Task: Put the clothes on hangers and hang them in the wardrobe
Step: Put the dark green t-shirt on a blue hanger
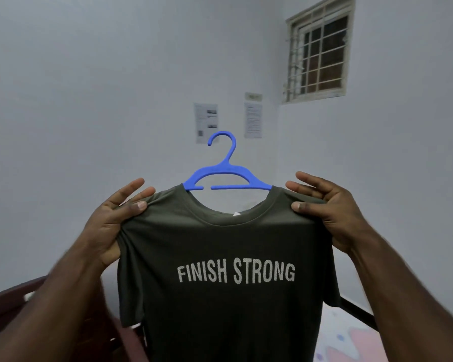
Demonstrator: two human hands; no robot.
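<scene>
Up high, both hands' fingers (300,206) pinch T-shirt (220,257) shoulders.

hands: 2, left hand (115,220) and right hand (327,207), one at each shoulder of the shirt
t-shirts: 1, dark olive t-shirt (228,270) with "FINISH STRONG" print, 2 words
hangers: 1, blue plastic hanger (226,176), single hook on top, arms inside the collar
paper sheets on wall: 2 large, left sheet (206,123) and right sheet (253,120), plus 1 small label (253,96) just above the right one
windows: 1, barred window (319,52)
bed frames: 1, dark wooden frame (8,304) at lower left
mattresses: 1, patterned mattress (351,340) at lower right
</scene>
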